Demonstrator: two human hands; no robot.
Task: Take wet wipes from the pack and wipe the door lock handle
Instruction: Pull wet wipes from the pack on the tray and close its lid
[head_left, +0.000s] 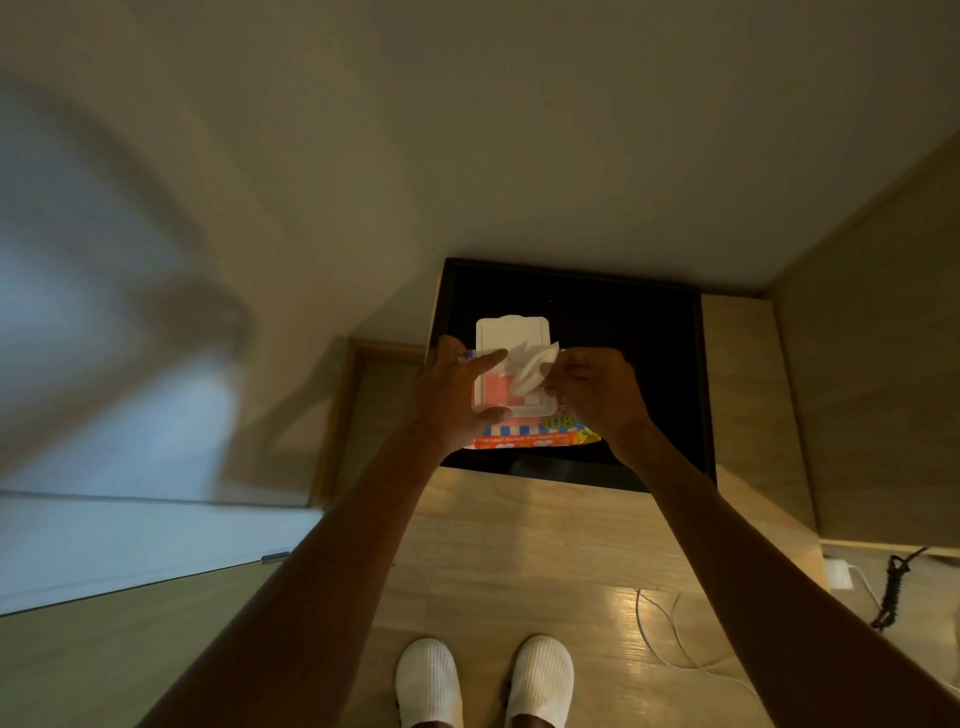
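Head view looks steeply down along two bare forearms to a black table (649, 364) set against a pale wall. On its near half lies the pack (524, 434) of wet wipes, colourful with blue-and-white checks, its white flip lid (506, 330) swung open away from the person. The left hand (457, 395) grasps the pack's left side, index finger stretched over the opening frame and thumb pressed at its near edge. The right hand (592, 387) is pinched on a white wipe (530, 366) that stands crumpled up out of the opening, between the two hands. Below, on the wood floor (519, 545), two white slippers (485, 680) point toward the table. White cables (670, 639) trail across the floor at right, near a white plug (837, 574) and a black coiled cord (891, 590). Left of the frame is smeared with blur, so the door and its handle cannot be made out.
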